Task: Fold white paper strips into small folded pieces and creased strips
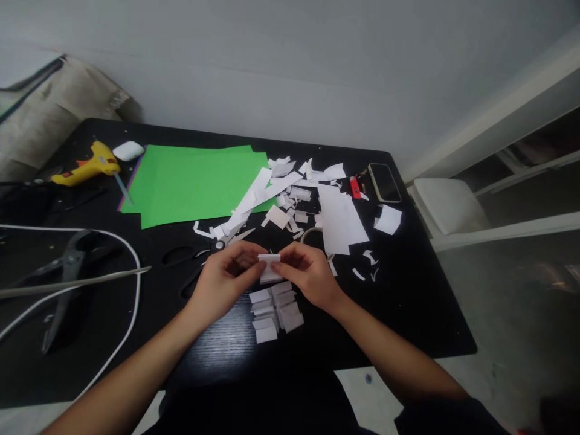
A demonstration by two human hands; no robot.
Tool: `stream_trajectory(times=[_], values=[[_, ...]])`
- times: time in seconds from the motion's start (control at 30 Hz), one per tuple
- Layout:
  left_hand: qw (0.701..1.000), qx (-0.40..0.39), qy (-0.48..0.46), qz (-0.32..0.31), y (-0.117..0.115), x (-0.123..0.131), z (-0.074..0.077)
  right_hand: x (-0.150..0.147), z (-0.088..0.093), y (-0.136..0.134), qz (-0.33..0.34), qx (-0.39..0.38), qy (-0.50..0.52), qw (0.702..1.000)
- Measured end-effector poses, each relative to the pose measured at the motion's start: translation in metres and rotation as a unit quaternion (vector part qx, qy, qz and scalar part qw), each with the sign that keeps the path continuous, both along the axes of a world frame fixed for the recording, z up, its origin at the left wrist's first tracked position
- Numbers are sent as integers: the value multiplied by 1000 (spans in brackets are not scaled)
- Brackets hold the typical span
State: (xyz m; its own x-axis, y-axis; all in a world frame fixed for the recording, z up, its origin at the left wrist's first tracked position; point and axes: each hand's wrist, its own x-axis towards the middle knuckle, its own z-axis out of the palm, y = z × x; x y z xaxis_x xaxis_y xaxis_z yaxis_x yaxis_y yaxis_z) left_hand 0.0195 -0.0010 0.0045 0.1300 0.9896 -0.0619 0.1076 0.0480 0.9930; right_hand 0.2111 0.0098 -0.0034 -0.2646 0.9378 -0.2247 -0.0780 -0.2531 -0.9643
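Between the fingertips of my left hand (226, 275) and my right hand (310, 272) is a small folded piece of white paper (270, 269). Both thumbs press on its near face, and its top edge is folded over. Just below it on the black table lies a cluster of small folded white paper pieces (265, 317), set in two columns. Scissors (219, 244) lie beyond my left hand, their blades partly under paper scraps. A roll of tape (312, 232) sits behind my right hand, partly hidden by it and by paper.
Green sheets (194, 187) lie at the back left, near a yellow glue gun (93, 166) and a white case (128, 150). White paper scraps (290, 196) spread across the middle. A phone (384, 183) and a red object (354, 187) are at the right. A white cable (136, 284) loops at left.
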Motion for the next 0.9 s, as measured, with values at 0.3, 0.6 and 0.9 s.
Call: stream_trajectory(times=[0.3, 0.6, 0.9], values=[[1000, -7, 13, 3, 1, 2, 2, -1, -1, 1, -6, -12, 20, 1000], [964, 65, 256, -10, 1, -56, 15, 0, 1, 1, -28, -59, 55, 996], [852, 112, 508, -60, -9, -129, -4, -4, -3, 3, -28, -183, 184, 965]])
